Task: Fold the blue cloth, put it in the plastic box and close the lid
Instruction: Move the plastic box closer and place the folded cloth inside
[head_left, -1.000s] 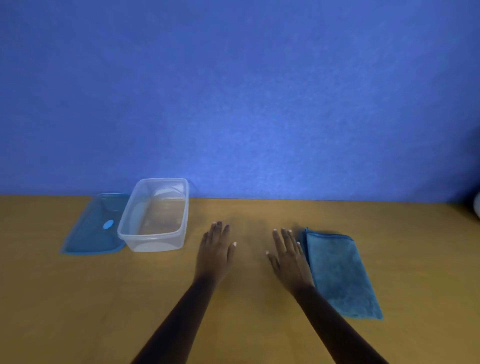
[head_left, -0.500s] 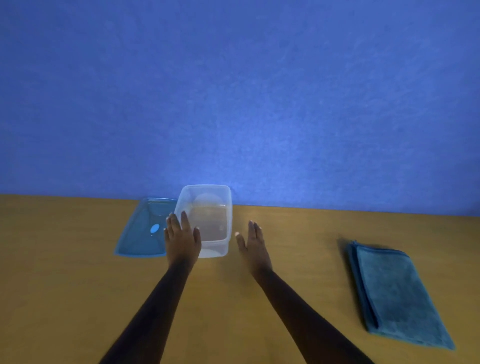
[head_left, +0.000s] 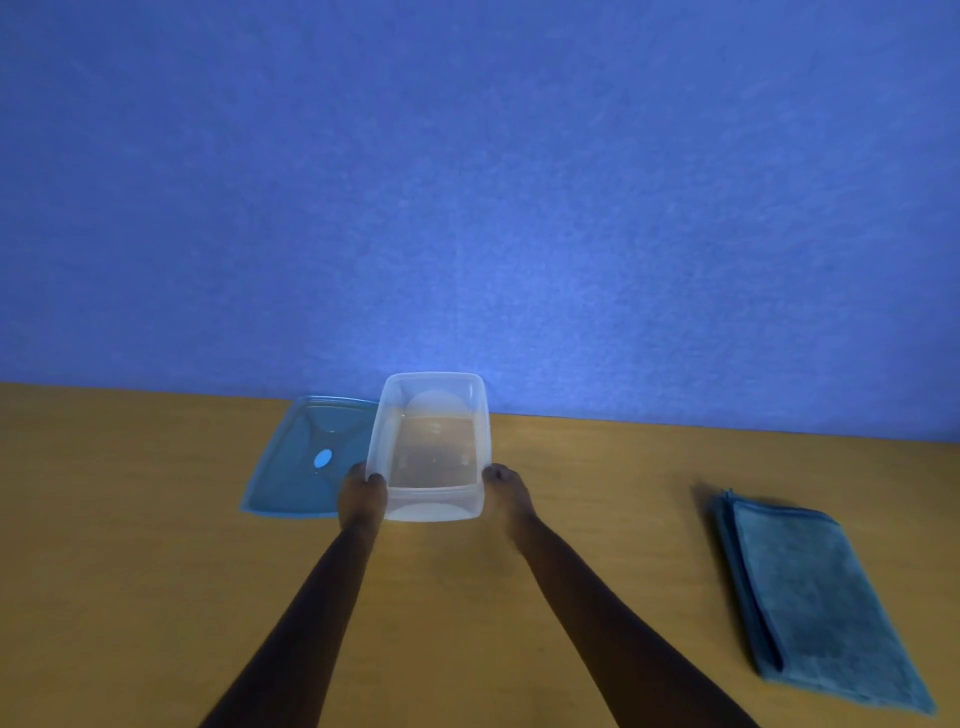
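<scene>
Yellow-brown wood grain fills the near part of the view, the table (head_left: 130, 597) running under two bare forearms that reach forward from the bottom edge. At the near right, well apart from both hands, the blue cloth (head_left: 810, 597) lies flat on the table, folded into a long rectangle with its layered edge showing along its left side.

Farther in, the left hand (head_left: 362, 499) is wrapped around the near left corner of the clear plastic box (head_left: 431, 447), thumb on the rim, fingers closed against the wall. The right hand (head_left: 506, 493) presses against the near right corner, fingers curled onto the side; both hands hold the box between them. The box stands upright and open, nothing inside it; whether its base rests on the table or is slightly raised I cannot tell.

Just left of the box and partly hidden behind it lies the blue lid (head_left: 306, 457), flat on the table, with a pale oval mark near its middle.

Beyond the table's far edge rises a plain blue wall (head_left: 467, 182).
</scene>
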